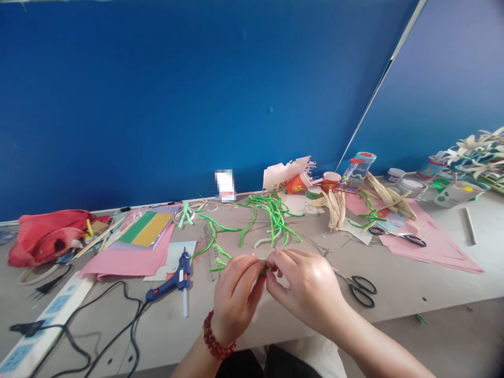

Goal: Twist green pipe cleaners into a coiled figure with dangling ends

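My left hand [235, 294], with a red bead bracelet [214, 340] on the wrist, and my right hand [307, 286] meet above the table's front edge. Both pinch a short green fuzzy pipe cleaner [263, 269] between their fingertips. Only a small green bit shows between the fingers. Behind my hands lies a loose pile of green pipe cleaners [271, 218]. A bent green one [214, 244] trails toward my left hand.
A blue glue gun [173, 281] lies left of my hands, with black cables and a white power strip [43, 328]. Black scissors [360, 290] sit right of my right hand. Pink paper [429, 241], coloured sheets [145, 229], a metal ruler [210, 244], cups, dried husks [334, 210] and red cloth [47, 233] crowd the table.
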Available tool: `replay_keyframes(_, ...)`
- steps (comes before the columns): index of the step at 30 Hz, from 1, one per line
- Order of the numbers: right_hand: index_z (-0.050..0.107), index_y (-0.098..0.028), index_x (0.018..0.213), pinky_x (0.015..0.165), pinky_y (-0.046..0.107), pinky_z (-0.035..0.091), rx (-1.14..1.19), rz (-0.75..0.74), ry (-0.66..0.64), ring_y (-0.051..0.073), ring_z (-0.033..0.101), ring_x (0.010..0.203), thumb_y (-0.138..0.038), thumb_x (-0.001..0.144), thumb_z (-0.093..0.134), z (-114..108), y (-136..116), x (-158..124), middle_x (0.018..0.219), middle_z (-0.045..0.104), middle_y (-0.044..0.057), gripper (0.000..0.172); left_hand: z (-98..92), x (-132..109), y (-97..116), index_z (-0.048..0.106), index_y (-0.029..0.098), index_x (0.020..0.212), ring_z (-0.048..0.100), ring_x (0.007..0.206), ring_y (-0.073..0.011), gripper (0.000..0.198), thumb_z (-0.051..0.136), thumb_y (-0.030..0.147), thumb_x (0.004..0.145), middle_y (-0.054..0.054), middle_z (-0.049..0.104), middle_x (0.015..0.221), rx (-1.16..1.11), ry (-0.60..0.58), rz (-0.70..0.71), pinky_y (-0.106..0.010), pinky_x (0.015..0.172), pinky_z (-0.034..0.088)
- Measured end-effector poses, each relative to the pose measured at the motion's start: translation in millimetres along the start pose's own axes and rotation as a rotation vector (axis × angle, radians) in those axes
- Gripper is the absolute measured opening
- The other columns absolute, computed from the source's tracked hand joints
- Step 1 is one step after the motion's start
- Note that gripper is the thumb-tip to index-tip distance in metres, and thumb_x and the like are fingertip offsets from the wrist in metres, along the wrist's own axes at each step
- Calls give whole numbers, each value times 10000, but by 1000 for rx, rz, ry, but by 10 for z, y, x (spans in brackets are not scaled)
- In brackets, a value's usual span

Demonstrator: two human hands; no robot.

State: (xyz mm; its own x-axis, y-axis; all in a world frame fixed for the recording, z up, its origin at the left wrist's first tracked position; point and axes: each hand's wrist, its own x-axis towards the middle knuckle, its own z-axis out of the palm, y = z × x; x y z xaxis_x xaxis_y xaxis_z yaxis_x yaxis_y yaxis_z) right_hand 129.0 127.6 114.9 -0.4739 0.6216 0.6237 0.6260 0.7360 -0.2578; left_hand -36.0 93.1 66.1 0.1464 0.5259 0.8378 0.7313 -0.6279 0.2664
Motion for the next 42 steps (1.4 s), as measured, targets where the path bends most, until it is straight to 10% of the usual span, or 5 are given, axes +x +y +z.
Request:
replay_keyframes(17, 481, -226, 640, 490, 256, 346, 77, -78, 285, 123, 446, 472, -58, 740, 503, 252, -6, 21, 523, 509, -39, 197, 83, 11, 51, 623, 158, 1141, 658, 967, -226, 299, 686, 111, 853, -108, 684, 1018, -91, 92, -87, -354, 869, 562)
replay_keyframes(23, 591, -186, 865, 558, 247, 441, 353, -37, 154, 127, 560, 563, -141, 829, 580, 158, 72, 7, 655, 598, -17, 59, 32, 19, -5, 636, 170, 1107, 669, 956, -201, 285, 643, 43, 852, -90, 687, 1019, -171, 115, -181, -316, 858, 566)
replay_keyframes(27, 608, -194, 1076, 644, 278, 496, 491, -72, 82, 143, 600, 654, -90, 838, 557, 114, 148, -29, 780, 651, 14, 264, 3, 9, -35, 644, 180, 1081, 668, 929, -188, 234, 658, 88, 866, -80, 683, 1005, -289, 91, -263, -285, 798, 576)
replay_keyframes(42, 614, -217, 1159, 689, 291, 524, 754, 17, 28, 146, 612, 735, -58, 853, 575, 248, 177, -121, 918, 647, 36, 347, 17, -13, -16, 638, 205, 1071, 657, 992, -196, 244, 634, 65, 872, -78, 666, 1028, -449, 67, -346, -319, 868, 580)
